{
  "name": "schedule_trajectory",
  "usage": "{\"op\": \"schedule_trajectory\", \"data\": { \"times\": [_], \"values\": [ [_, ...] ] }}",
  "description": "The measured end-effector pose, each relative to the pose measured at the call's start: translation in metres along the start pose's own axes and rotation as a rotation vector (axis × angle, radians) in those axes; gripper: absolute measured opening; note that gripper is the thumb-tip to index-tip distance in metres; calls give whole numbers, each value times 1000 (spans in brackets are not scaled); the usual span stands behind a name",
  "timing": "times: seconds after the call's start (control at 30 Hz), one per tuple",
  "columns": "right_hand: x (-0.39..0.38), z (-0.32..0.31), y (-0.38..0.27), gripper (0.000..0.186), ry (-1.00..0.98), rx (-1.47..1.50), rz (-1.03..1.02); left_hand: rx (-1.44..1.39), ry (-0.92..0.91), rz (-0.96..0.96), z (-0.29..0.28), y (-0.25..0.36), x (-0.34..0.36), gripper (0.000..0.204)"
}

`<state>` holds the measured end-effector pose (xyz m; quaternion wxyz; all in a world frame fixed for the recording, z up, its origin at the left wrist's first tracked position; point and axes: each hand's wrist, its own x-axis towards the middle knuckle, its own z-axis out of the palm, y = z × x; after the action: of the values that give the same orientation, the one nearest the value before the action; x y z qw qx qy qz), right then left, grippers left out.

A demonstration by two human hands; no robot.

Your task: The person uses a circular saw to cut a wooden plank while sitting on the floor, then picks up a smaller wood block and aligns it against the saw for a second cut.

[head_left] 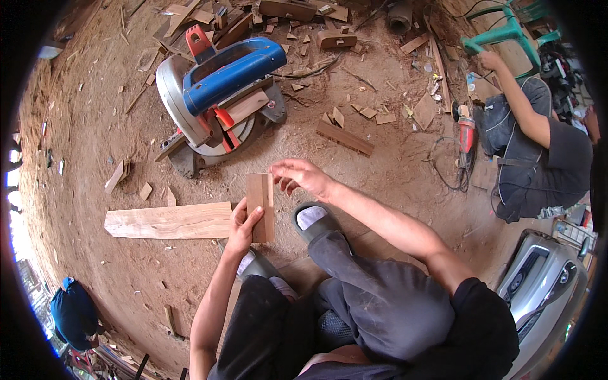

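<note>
My left hand (242, 227) grips a short brown wooden board (259, 196), its thumb across the face and the fingers behind. Held upright, the board stands over the ground between my feet. My right hand (303, 178) is at the board's upper right corner, fingers loosely curled and apart; whether a fingertip touches the edge I cannot tell. A longer, paler plank (171, 221) lies on the ground left of my left hand. Beyond it stands a blue and red miter saw (234, 66) with a piece of wood (246, 107) on its base.
Wood offcuts (345, 138) and scraps lie scattered over the dirt floor. At the right, another person (538, 126) sits near a red angle grinder (466, 136) with a cord and a green plastic chair (506, 38). A silver vehicle (544, 278) is at lower right; a blue-clad figure (73, 313) at lower left.
</note>
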<state>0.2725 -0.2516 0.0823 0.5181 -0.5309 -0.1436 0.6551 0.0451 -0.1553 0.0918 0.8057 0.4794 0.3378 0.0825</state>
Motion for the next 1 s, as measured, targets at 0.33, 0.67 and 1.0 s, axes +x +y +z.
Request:
{"op": "schedule_trajectory", "data": {
  "times": [0.33,0.67,1.0],
  "values": [
    [-3,45,56,26,62,-94,-46,-14,176,18,-8,-26,11,41],
    [-4,27,15,15,175,-407,-345,217,18,52,2,-10,5,40],
    [-30,44,-24,27,89,-229,-499,867,225,524,27,29,-10,26]
  ]
}}
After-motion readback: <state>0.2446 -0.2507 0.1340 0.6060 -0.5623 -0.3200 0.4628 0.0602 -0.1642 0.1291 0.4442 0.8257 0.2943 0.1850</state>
